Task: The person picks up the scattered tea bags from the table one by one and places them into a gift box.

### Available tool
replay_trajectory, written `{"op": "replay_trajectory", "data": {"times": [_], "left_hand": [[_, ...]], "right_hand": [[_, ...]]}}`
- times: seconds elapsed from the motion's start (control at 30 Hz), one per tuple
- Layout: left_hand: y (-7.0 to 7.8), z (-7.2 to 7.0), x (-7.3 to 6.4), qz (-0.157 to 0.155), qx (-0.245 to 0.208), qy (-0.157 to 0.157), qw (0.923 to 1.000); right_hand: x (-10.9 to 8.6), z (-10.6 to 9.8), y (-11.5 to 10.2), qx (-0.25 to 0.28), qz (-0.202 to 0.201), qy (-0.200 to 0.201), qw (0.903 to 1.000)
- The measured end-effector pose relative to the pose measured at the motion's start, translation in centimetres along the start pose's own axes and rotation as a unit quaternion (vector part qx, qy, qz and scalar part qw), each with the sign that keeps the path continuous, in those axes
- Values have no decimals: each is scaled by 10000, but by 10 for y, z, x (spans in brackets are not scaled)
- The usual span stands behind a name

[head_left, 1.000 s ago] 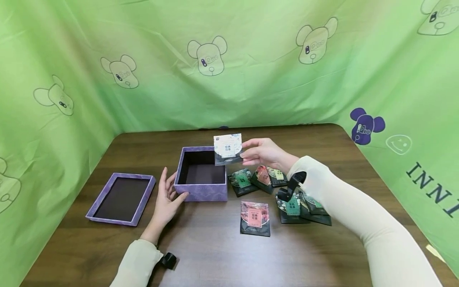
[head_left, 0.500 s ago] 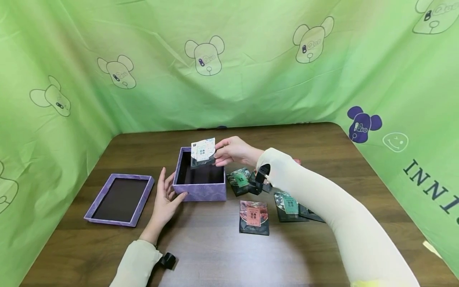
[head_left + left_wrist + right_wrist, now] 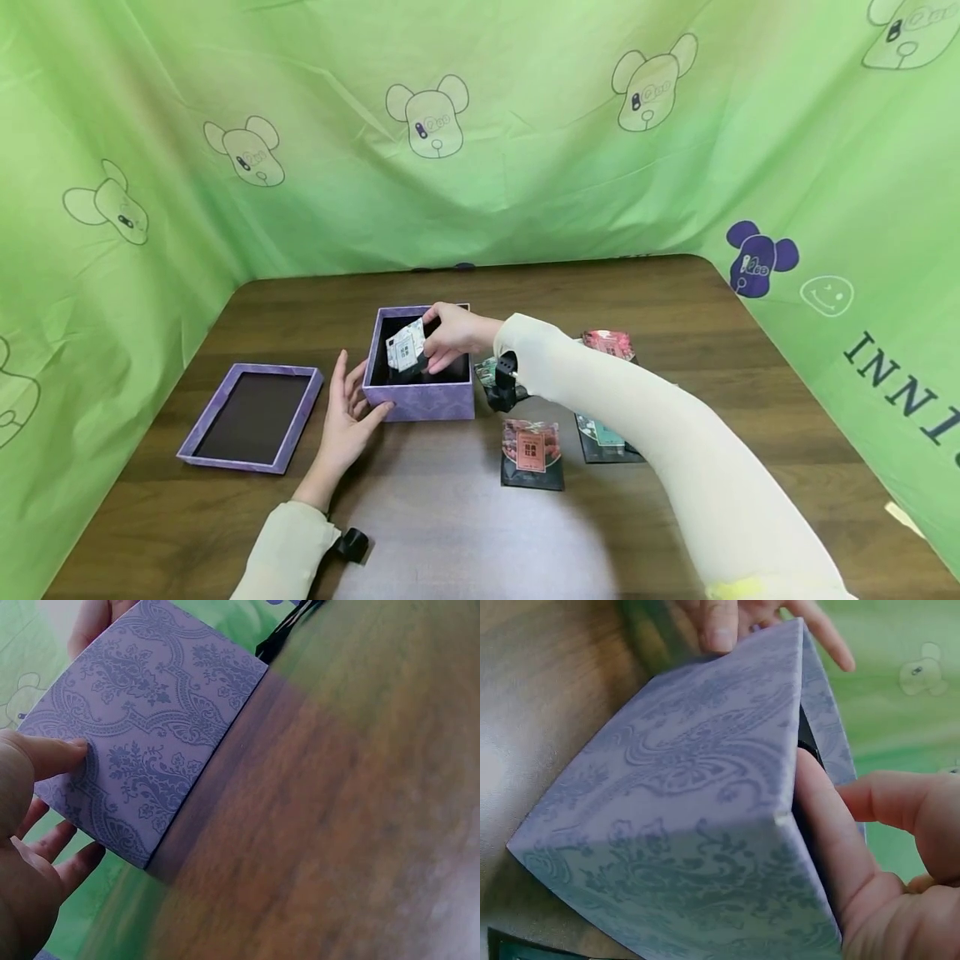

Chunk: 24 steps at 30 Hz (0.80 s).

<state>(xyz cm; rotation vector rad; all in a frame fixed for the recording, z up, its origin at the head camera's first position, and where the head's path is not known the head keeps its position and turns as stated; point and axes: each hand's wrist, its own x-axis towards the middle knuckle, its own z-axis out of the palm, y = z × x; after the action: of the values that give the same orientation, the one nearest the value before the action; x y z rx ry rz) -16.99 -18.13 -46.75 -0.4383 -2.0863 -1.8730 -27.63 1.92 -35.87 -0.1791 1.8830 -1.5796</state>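
A purple patterned box [image 3: 420,403] with a dark interior stands open-topped on the table. My left hand [image 3: 348,417] holds its near left corner, thumb on the front wall and fingers along the left side; the thumb [image 3: 64,756] shows against the front in the left wrist view. My right hand [image 3: 453,335] reaches down into the box and pinches a white-and-black tea sachet [image 3: 406,345], tilted inside the walls. In the right wrist view, the box walls hide the sachet and the fingertips of the right hand [image 3: 885,862].
The purple box lid [image 3: 251,417] lies inside-up at the left. A red-labelled tea sachet [image 3: 532,454] lies in front of the box on the wooden table [image 3: 435,517]. More sachets, a green-labelled one [image 3: 603,437] and a red one [image 3: 609,342], are partly covered by the right arm.
My right hand has carried the white-and-black tea sachet leftward from beside the box and down into it. The left hand has kept its hold on the corner.
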Motion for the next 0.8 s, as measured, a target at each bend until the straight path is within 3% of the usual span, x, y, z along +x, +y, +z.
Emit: {"op": "replay_trajectory", "data": {"times": [0.17,0.37,0.57,0.8], "left_hand": [[0,0,1,119,-32,9,9999],[0,2,0,66,-13,-10,10000],[1,2,-1,6,77,-8,10000],[1,2,-1,47,116,-26,9999]], "right_hand": [[4,4,-4,-534,273,-43,9982],[3,2,-8,-1296,688,-497,9879],[-6,-9,-15,-1803,540,-662,9799],[-23,-27,-27,-1441,222,-734,9866]]}}
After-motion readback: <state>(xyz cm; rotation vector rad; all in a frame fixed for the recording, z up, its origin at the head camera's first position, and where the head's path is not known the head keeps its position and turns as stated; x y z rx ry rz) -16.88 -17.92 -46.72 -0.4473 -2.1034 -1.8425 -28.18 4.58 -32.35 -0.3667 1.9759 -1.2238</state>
